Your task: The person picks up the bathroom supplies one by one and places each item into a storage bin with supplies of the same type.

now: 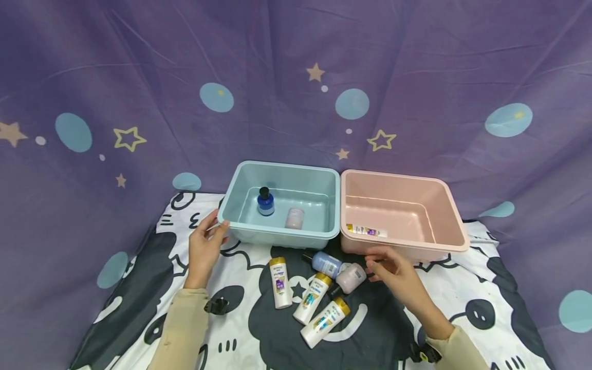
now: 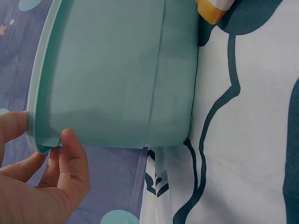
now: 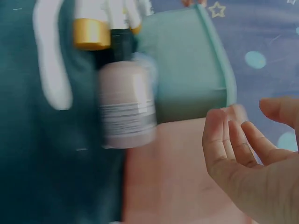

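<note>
My left hand (image 1: 205, 252) pinches the rim of the light blue plastic bin (image 1: 277, 229) at its front left corner. In the left wrist view the thumb and fingers lie on either side of that rim. Inside this bin are a dark blue bottle (image 1: 265, 204) with a black cap, standing, and a pale pink bottle (image 1: 294, 218). My right hand (image 1: 393, 270), fingers loosely bent and holding nothing, hovers by the front wall of the pink bin (image 1: 402, 249). A white tube (image 1: 367, 230) with a yellow cap lies in the pink bin. Nearest that hand is another pale pink bottle (image 1: 351, 278).
In front of the bins lie a light blue bottle (image 1: 326, 264) and several white tubes with gold caps, such as the left one (image 1: 280, 285). A black-and-white patterned cloth (image 1: 250, 308) covers the table. Behind hangs a purple curtain (image 1: 287, 113).
</note>
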Demonstrator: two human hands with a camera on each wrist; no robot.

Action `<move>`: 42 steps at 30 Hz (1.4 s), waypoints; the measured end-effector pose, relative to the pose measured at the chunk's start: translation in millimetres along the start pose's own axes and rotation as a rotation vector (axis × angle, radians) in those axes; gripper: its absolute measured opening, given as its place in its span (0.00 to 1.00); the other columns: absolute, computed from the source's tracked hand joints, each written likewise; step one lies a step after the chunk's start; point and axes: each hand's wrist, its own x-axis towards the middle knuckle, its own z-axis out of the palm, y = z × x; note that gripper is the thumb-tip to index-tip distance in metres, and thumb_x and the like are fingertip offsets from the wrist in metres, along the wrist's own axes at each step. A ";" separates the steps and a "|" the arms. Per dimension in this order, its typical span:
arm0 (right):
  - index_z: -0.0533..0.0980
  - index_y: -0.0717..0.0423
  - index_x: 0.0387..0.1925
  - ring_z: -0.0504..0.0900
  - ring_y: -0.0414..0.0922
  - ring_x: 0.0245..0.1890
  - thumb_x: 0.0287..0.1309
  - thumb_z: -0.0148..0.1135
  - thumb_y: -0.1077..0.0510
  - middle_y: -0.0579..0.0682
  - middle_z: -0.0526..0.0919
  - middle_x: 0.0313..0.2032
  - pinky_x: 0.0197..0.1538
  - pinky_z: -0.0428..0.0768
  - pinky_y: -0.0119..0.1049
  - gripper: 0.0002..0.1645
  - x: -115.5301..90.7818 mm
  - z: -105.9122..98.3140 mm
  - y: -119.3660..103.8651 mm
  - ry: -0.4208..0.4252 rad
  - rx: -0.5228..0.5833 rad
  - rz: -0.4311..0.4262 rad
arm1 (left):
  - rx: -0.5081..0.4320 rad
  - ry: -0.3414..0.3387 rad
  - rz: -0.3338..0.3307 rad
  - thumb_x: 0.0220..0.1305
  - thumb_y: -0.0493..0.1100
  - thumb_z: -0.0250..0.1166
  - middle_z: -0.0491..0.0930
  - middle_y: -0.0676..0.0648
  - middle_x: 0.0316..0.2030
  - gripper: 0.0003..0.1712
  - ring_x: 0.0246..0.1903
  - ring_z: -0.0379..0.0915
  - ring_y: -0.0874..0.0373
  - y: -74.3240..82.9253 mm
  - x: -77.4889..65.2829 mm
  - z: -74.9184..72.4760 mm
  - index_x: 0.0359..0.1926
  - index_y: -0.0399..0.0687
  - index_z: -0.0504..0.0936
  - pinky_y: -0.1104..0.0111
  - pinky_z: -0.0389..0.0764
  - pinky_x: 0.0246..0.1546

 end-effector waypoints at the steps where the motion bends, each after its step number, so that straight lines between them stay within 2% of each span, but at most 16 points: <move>1: 0.72 0.74 0.56 0.85 0.57 0.39 0.70 0.59 0.66 0.66 0.78 0.45 0.38 0.88 0.45 0.18 -2.8 0.3 5.1 0.006 0.017 0.022 | 0.000 0.001 0.003 0.70 0.42 0.66 0.74 0.38 0.58 0.30 0.44 0.77 0.65 -0.3 -0.2 -0.1 0.70 0.41 0.71 0.75 0.85 0.38; 6: 0.71 0.73 0.58 0.84 0.61 0.40 0.70 0.61 0.62 0.72 0.75 0.50 0.38 0.88 0.45 0.22 -13.2 4.0 27.9 0.047 0.068 0.155 | -0.009 0.007 0.017 0.69 0.42 0.67 0.75 0.38 0.57 0.30 0.44 0.78 0.64 0.0 0.3 -0.1 0.69 0.42 0.72 0.74 0.85 0.37; 12: 0.70 0.71 0.61 0.84 0.63 0.41 0.68 0.64 0.60 0.69 0.75 0.54 0.37 0.89 0.45 0.26 -15.2 10.5 48.4 0.100 0.091 0.258 | -0.009 0.004 0.004 0.69 0.42 0.67 0.74 0.38 0.58 0.31 0.44 0.77 0.63 -1.0 1.0 -0.6 0.70 0.42 0.72 0.74 0.86 0.37; 16: 0.69 0.69 0.63 0.85 0.61 0.39 0.68 0.64 0.61 0.69 0.74 0.55 0.37 0.89 0.47 0.27 -10.7 14.3 56.1 0.089 0.119 0.314 | -0.002 0.006 -0.003 0.69 0.43 0.67 0.74 0.38 0.58 0.30 0.44 0.77 0.64 -1.7 0.7 -0.7 0.70 0.42 0.72 0.73 0.86 0.38; 19: 0.69 0.68 0.64 0.85 0.60 0.37 0.68 0.64 0.60 0.69 0.74 0.55 0.36 0.89 0.47 0.28 -5.8 17.1 60.2 0.079 0.110 0.336 | -0.004 0.011 -0.006 0.69 0.42 0.67 0.74 0.38 0.57 0.30 0.43 0.78 0.64 -1.2 0.0 -0.4 0.69 0.42 0.72 0.73 0.86 0.37; 25: 0.70 0.67 0.63 0.85 0.53 0.34 0.66 0.67 0.54 0.66 0.77 0.51 0.31 0.89 0.45 0.31 2.4 22.8 62.9 0.105 0.016 0.380 | -0.014 0.007 -0.023 0.69 0.43 0.67 0.73 0.38 0.58 0.31 0.44 0.77 0.64 -0.5 -0.6 -0.6 0.70 0.43 0.72 0.74 0.86 0.36; 33: 0.74 0.67 0.58 0.85 0.50 0.31 0.62 0.71 0.48 0.60 0.82 0.43 0.30 0.89 0.44 0.32 10.6 25.6 65.6 0.145 -0.039 0.418 | -0.029 0.001 -0.017 0.68 0.46 0.68 0.72 0.39 0.57 0.32 0.46 0.78 0.61 -0.8 -1.3 -0.9 0.70 0.44 0.72 0.73 0.86 0.38; 37: 0.73 0.69 0.57 0.85 0.51 0.30 0.62 0.71 0.53 0.60 0.82 0.42 0.32 0.89 0.45 0.30 11.8 24.1 65.7 0.126 -0.003 0.420 | -0.032 0.009 -0.014 0.67 0.46 0.69 0.73 0.41 0.57 0.32 0.46 0.78 0.60 -2.0 -0.4 -0.4 0.69 0.44 0.72 0.72 0.86 0.38; 42: 0.69 0.74 0.59 0.84 0.50 0.31 0.63 0.68 0.61 0.62 0.81 0.45 0.35 0.89 0.46 0.29 12.3 21.1 63.1 0.086 0.103 0.420 | -0.028 0.006 -0.006 0.67 0.47 0.69 0.73 0.41 0.57 0.33 0.46 0.78 0.60 -1.9 0.0 -1.2 0.70 0.44 0.72 0.73 0.86 0.38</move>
